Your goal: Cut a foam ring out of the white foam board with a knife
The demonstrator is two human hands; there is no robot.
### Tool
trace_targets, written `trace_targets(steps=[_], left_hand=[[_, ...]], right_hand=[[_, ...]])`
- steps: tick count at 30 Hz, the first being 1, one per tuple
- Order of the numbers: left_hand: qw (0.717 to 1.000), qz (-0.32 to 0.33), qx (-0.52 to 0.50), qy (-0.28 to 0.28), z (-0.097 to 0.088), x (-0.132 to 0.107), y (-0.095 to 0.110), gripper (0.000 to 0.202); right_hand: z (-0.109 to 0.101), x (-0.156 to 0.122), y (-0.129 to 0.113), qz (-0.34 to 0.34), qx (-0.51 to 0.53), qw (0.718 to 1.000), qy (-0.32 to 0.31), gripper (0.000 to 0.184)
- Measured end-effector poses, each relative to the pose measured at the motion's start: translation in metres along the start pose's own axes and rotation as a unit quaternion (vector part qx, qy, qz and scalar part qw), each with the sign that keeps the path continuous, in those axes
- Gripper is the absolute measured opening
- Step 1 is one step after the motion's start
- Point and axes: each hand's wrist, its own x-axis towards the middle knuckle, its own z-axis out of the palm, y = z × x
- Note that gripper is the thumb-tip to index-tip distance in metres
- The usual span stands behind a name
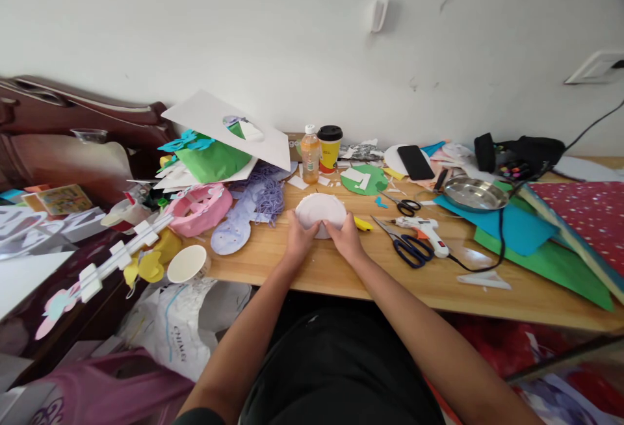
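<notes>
A round white paper piece with a raised, uneven rim (320, 209) is between my hands, just above the near part of the wooden table. My left hand (299, 235) grips its left edge, and my right hand (345, 233) grips its right edge. Both thumbs press on its near side and almost meet there. The fingers underneath are hidden. Close to my right hand lies a small yellow piece (362, 223). Dark-handled scissors (409, 248) and a white glue gun (426, 230) rest further right.
Behind stand an orange drink bottle (311, 155) and a yellow cup (330, 149). Purple yarn (268, 194) and a pink paper ring (199, 209) crowd the left. A steel pan (475, 192) and the glue gun's cable (501, 233) lie right. A paper cup (188, 264) is at the front left.
</notes>
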Motion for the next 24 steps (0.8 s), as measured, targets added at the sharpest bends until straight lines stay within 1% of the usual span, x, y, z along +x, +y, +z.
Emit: trace_targets(steps=[5,10,12,14,16,18,21,24], left_hand=[[1.000,-0.010,0.001,0.002,0.001,-0.001,0.001,0.053],[0.999,0.000,-0.024,-0.025,-0.001,-0.001,0.002,0.051],[0.999,0.002,-0.030,-0.031,-0.002,0.000,0.000,0.049],[0.999,0.002,-0.033,-0.024,-0.002,0.001,-0.001,0.047],[0.999,0.001,-0.034,-0.016,-0.001,0.000,-0.002,0.047],[0.999,0.000,-0.032,-0.012,-0.001,-0.001,-0.002,0.047],[1.000,0.001,-0.027,-0.014,0.000,-0.002,-0.001,0.047],[0.999,0.001,-0.026,-0.021,0.000,-0.003,-0.001,0.047]], right_hand=[[-0.001,0.000,-0.004,-0.020,0.001,1.000,-0.003,0.048],[-0.007,0.001,-0.022,-0.066,-0.006,0.998,0.011,0.054],[-0.009,0.001,-0.030,-0.085,-0.018,0.996,0.019,0.051],[-0.010,0.000,-0.036,-0.098,-0.030,0.994,0.026,0.046],[-0.009,0.000,-0.040,-0.094,-0.040,0.994,0.033,0.044],[-0.006,0.000,-0.042,-0.075,-0.046,0.996,0.035,0.046],[-0.003,0.001,-0.042,-0.046,-0.045,0.998,0.029,0.049],[-0.003,0.002,-0.042,-0.030,-0.043,0.998,0.019,0.047]])
